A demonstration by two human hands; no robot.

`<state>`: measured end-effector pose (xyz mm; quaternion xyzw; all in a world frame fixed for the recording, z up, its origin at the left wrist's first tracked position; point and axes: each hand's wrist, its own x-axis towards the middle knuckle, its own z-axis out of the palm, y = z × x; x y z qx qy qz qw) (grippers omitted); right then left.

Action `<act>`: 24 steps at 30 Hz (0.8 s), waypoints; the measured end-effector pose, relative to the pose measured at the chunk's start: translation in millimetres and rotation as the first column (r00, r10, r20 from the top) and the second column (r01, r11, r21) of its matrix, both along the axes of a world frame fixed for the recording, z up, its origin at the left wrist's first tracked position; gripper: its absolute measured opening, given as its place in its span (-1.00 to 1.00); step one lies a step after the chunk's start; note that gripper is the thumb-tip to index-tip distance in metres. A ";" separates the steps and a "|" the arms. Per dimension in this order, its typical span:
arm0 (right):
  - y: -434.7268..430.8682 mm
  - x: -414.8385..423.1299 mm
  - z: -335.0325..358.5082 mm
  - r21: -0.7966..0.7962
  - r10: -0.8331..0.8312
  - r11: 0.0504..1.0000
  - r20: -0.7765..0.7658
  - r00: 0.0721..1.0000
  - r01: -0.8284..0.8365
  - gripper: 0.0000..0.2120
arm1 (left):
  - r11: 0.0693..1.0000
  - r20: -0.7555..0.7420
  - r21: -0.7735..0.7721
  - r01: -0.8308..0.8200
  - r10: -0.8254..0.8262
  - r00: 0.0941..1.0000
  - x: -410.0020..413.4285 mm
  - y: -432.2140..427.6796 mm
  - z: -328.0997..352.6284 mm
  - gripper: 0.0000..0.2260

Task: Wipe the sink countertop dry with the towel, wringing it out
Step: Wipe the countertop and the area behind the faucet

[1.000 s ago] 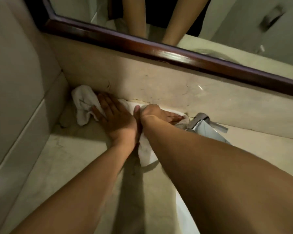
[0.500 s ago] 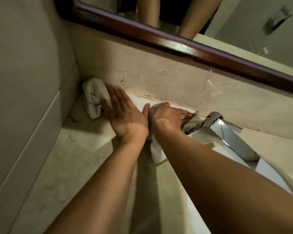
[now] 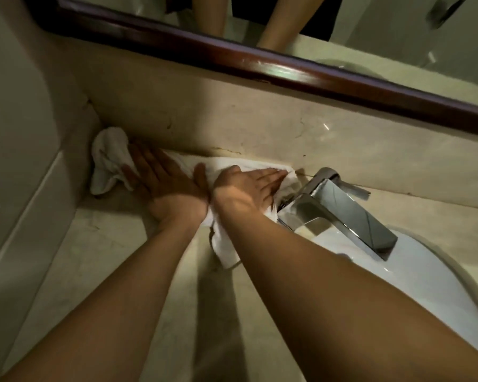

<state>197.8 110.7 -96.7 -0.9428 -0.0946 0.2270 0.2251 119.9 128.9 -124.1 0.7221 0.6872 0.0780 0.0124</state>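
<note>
Both hands, left hand [image 3: 167,186] and right hand [image 3: 249,186], pressed flat with straight fingers on the white towel [image 3: 108,161] beside the faucet [image 3: 340,208], soaking up water.

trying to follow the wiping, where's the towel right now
In the head view the white towel lies along the back edge of the countertop under the backsplash, bunched in the left corner, pressed flat by the left hand and right hand, just left of the faucet.

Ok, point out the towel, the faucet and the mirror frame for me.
towel [image 3: 109,158]: head view, bunched end in the corner.
faucet [image 3: 351,216]: head view, top face of the chrome spout.
mirror frame [image 3: 260,62]: head view, dark wooden bottom rail.
</note>
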 end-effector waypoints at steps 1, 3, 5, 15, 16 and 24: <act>2.1 7.7 2.3 0.013 -0.045 0.999 -0.027 0.999 0.045 -0.21 | 1.000 -0.025 -0.027 -0.008 0.008 1.000 10.2 -1.0 1.0 -0.17; 7.9 14.3 7.6 0.037 -0.113 0.993 -0.066 0.991 0.115 -0.17 | 0.999 -0.025 -0.033 -0.002 0.001 1.000 24.3 -0.5 -0.2 -0.15; 10.2 15.9 7.5 0.038 -0.132 0.990 -0.053 0.990 0.134 -0.06 | 1.000 0.022 0.005 0.015 -0.015 1.000 27.1 0.9 -2.7 -0.16; -15.9 2.7 7.7 -0.008 0.086 0.996 0.062 0.994 -0.086 -0.27 | 0.997 0.021 0.040 0.066 -0.067 0.998 4.9 2.0 -7.4 -0.20; -21.9 -4.1 4.9 -0.014 0.143 0.990 0.096 0.985 -0.142 -0.28 | 0.997 0.029 0.055 0.059 -0.061 0.998 -2.6 1.8 -8.8 -0.21; -38.2 -24.9 -6.0 -0.005 0.311 0.950 0.103 0.945 -0.312 -0.29 | 0.985 0.060 0.154 0.077 -0.088 0.994 -32.2 0.6 -14.2 -0.24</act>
